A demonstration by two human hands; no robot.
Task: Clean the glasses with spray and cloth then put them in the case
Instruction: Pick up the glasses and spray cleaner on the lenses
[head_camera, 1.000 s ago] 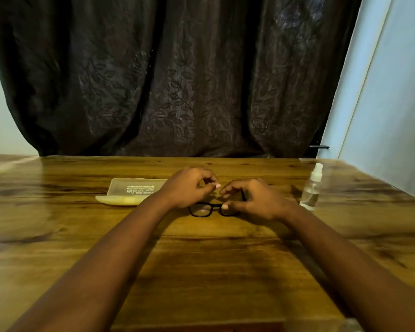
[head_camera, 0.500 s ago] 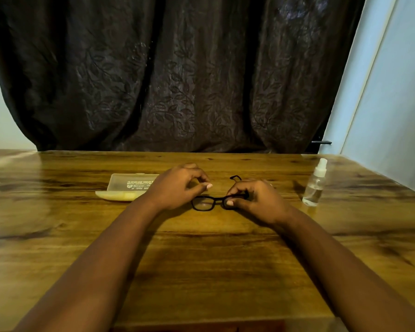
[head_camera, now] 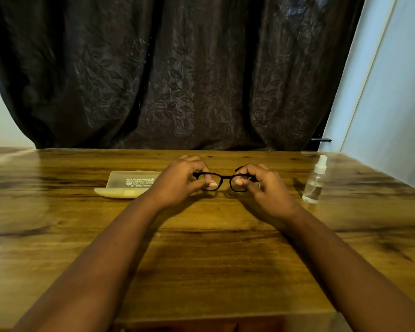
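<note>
Apparently early, the left hand (head_camera: pixel 180 182) and right hand (head_camera: pixel 261 185) both pinch the glasses (head_camera: pixel 223 181) above the counter (head_camera: pixel 213 248), between open case (head_camera: pixel 130 185) and unused spray bottle (head_camera: pixel 315 182); no cloth shows.

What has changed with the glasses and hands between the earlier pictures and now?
The glasses have been lifted off the table and now face the camera, gripped by the left hand and right hand at either end. The case and spray bottle stayed put.
</note>
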